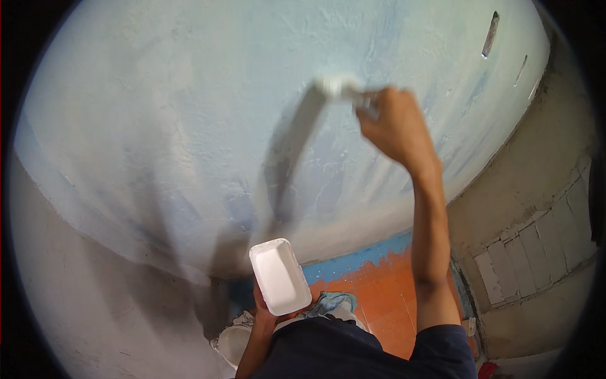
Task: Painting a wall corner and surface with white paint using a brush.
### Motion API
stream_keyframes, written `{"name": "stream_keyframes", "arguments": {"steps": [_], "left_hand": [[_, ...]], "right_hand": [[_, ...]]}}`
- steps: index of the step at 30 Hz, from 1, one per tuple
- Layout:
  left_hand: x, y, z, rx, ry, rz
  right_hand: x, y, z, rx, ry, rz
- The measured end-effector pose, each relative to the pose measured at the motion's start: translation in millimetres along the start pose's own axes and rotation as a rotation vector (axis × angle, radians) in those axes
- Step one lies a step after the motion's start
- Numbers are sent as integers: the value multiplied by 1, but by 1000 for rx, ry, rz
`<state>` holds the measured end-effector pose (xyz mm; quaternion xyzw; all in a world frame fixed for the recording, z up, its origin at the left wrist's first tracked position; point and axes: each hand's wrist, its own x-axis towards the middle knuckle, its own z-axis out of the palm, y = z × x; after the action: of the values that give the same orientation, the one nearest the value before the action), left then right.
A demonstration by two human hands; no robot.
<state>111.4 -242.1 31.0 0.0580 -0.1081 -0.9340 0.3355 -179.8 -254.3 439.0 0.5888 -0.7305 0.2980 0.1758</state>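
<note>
My right hand (399,129) is raised in front of the pale blue wall (208,95), closed round the handle of a paintbrush (339,86). The brush is blurred by motion, its whitish head at or very close to the wall. Low down near my body, my left hand (260,302) grips a white rectangular tub (279,278) with rounded corners, tilted so that its inside shows. White covers that inside; how much paint it holds I cannot tell. Most of my left fingers are hidden behind the tub.
A white bucket (235,344) stands low left, beside my left forearm. Near my body lies a light blue cloth (333,302). The orange floor (385,303) has a blue strip along the wall. Bare cement wall (524,158) rises at right, and a narrow slot (490,35) cuts the painted wall.
</note>
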Motion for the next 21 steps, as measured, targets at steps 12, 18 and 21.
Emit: {"name": "stream_keyframes", "arguments": {"steps": [12,18,21], "left_hand": [[-9,-14,-22,-19,-1,26],[-37,-13,-35,61,31,137],[-41,-8,-39,104,30,181]], "right_hand": [[-211,90,329,123,272,65],[-334,147,424,103,-582,422],[-290,169,402,168,-708,447]]}}
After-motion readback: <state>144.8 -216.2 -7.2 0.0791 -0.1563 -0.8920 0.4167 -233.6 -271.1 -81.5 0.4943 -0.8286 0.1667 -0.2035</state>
